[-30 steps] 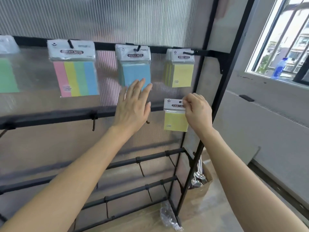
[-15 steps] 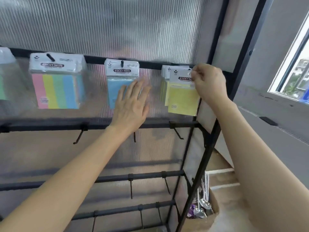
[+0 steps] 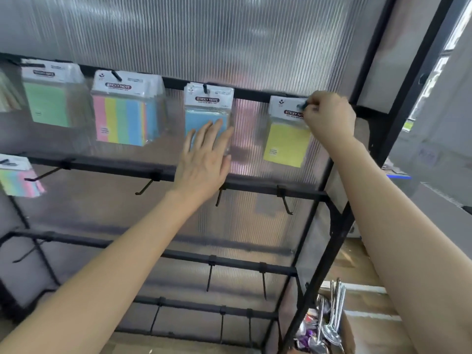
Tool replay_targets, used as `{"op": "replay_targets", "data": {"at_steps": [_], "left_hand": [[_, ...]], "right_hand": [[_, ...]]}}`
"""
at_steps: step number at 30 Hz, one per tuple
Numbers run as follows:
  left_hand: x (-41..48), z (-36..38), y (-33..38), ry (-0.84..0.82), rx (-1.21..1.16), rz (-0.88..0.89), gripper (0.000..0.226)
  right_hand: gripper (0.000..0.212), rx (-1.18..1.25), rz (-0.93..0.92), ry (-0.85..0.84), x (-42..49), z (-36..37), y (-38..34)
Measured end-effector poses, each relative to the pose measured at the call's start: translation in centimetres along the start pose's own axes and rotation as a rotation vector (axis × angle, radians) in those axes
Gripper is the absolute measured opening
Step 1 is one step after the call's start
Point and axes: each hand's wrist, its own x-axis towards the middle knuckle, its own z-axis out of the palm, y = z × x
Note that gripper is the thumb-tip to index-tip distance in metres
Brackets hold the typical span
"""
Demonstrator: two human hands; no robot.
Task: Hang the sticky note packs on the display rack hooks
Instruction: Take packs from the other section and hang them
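Lifted since a second ago up to top rail (image 3: 255,92) at two o'clock, pinches yellow pack (image 3: 286,145) by its header at the hook (image 3: 303,106) with right hand (image 3: 329,118), rests left hand (image 3: 204,159) flat, fingers straight, on blue pack (image 3: 204,117) at eleven o'clock; mid-hanging, probably; next, seat hole fully, let go.

I am looking at what seems to be a shop display corner, or a room set up like one. A black metal display rack (image 3: 255,187) carries rails of peg hooks (image 3: 286,203), as in a stationery aisle. Retail sticky note packs (image 3: 122,116) in clear bags with printed header cards hang along the top rail, among them a yellow pack (image 3: 283,143) at the right end. A ribbed translucent panel (image 3: 229,34) backs the rack. Low at the right stands a cardboard box (image 3: 347,334) of metal spoons (image 3: 332,318), with a window (image 3: 458,29) above and beyond it.
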Motion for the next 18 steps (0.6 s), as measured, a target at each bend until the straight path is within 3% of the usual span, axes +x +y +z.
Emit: {"op": "replay_targets", "data": {"at_steps": [5, 12, 18], "left_hand": [[-1.0, -0.7, -0.6, -0.017, 0.034, -0.041, 0.047], [-2.2, -0.8, 0.5, -0.045, 0.065, -0.067, 0.047], [-5.0, 0.3, 2.1, -0.097, 0.045, -0.060, 0.046]], "right_hand": [[0.021, 0.032, 0.038, 0.061, 1.1, 1.4, 1.0], [0.053, 0.070, -0.077, 0.178, -3.1, 2.7, 1.8], [0.061, 0.003, -0.132, 0.028, -10.7, 4.7, 2.0]]}}
